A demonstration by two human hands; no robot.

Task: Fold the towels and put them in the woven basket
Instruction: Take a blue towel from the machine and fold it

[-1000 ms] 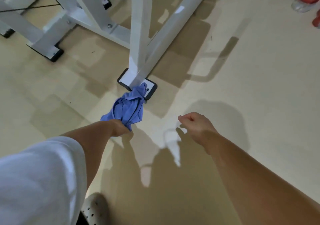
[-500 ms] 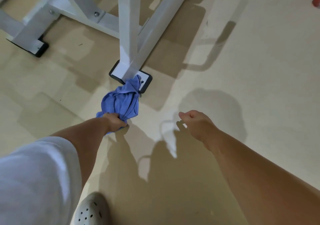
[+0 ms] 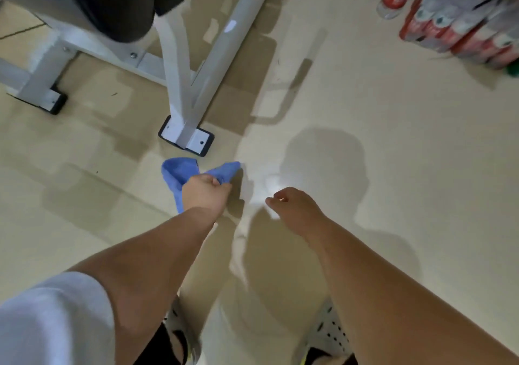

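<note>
Sleeve first: your white sleeve (image 3: 50, 317) fills the lower left, well back from the frame foot (image 3: 186, 137), the black-edged plate where the white metal frame stands on the floor (image 3: 393, 168). Just on your side of that frame foot, the blue towel (image 3: 174, 175) is bunched up, two crumpled lobes sticking out above your left hand (image 3: 203, 193). That hand's fingers (image 3: 217, 183) are clenched round the middle of the cloth. Whether any part of the towel touches the floor cannot be told from here. Right of the frame foot and nearer to you, your right hand (image 3: 296, 207) hovers with loosely curled fingers (image 3: 276, 197) grasping nothing, near the towel but apart from it. Far to the right of the frame foot, a wrapped pack of bottles (image 3: 460, 18) sits at the edge of view. You appear to be at the pick-up step: the towel is gathered, not folded, and the woven basket is not in sight. The next move probably calls for your free hand to find a corner or hem so you can shake the bundle open. Then you will need a flat place to fold it, and you must locate the basket.
</note>
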